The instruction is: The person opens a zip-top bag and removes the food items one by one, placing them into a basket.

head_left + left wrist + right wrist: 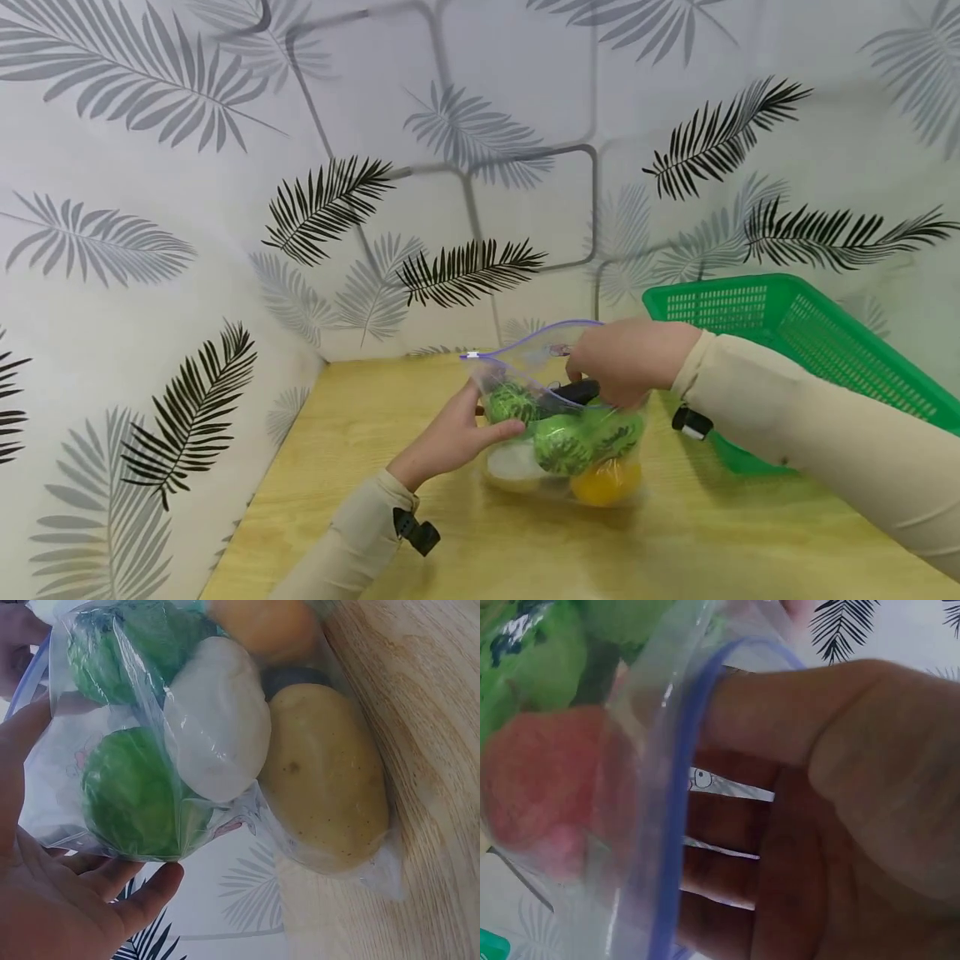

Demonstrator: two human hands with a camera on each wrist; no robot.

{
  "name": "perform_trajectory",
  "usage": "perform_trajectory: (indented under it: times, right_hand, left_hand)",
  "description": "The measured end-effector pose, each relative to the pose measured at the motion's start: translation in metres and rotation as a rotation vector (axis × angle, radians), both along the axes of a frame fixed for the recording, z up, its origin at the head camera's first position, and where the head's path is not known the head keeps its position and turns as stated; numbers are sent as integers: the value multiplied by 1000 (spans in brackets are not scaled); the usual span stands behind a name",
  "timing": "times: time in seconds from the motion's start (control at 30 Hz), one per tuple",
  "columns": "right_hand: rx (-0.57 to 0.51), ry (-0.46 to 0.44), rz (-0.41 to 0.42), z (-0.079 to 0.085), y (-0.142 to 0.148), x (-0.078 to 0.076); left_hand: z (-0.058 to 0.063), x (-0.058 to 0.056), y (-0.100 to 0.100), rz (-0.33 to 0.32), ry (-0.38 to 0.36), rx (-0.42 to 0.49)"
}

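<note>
A clear zip bag [558, 492] with a blue zip rim stands on the table, its mouth spread apart. My left hand [457, 433] grips its left side, thumb in front and fingers behind. My right hand [630, 358] reaches into the mouth from the right; in the right wrist view a reddish round thing [547, 776] lies beyond its thumb and fingers, with the fingertips hidden. Inside are green leafy balls [562, 446], an orange round thing [607, 483], a dark long thing [577, 392], a white oval thing [217, 720] and a potato [326, 780].
To the right of the bag, partly behind my right forearm, stands a green plastic basket [757, 292]. The wooden table [367, 383] meets a wall [187, 275] patterned with leaves. A white slider [472, 355] sits at the left end of the zip.
</note>
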State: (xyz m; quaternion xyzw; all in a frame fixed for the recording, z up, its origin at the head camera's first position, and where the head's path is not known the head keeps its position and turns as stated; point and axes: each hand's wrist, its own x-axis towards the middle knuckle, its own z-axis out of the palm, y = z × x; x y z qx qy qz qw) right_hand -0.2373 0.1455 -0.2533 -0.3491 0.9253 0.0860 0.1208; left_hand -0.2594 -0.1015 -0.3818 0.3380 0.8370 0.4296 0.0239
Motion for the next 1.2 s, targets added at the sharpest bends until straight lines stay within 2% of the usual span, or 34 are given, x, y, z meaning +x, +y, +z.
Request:
perform_trajectory:
  times: [0.1, 0.27, 0.4, 0.5, 0.63, 0.73, 0.83, 0.9, 1.03, 1.1, 1.2]
  right_hand:
    - [19, -28, 2, 3, 4, 1]
    - [-34, 12, 37, 1, 13, -2]
    - [-185, 112, 126, 1, 26, -2]
    - [-339, 191, 161, 10, 41, -1]
    - [-550, 199, 65, 26, 74, 3]
    - [-664, 191, -51, 26, 104, 7]
    - [-699, 198, -162, 12, 135, 6]
    - [-684, 219, -194, -5, 154, 2]
    - [-577, 273, -171, -50, 184, -11]
    - [-534, 260, -163, -71, 194, -14]
    - [-506, 196, -176, -90, 204, -15]
  left_hand:
    - [1, -5, 2, -1, 18, -14]
    - [3, -7, 4, -2, 1, -30]
    - [2, -7, 5, -2, -10, -35]
    - [2, -6, 5, -4, -15, -38]
    - [1, -6, 7, -11, -13, -41]
    - [1, -6, 7, -21, -15, -31]
    - [-1, -6, 6, -19, -19, -25]
    - [-2, -6, 4, -11, -24, -25]
    - [2, 1, 3, -2, -31, -20]
    - [7, 8, 3, -5, -36, -10]
    - [18, 16, 5, -4, -48, -5]
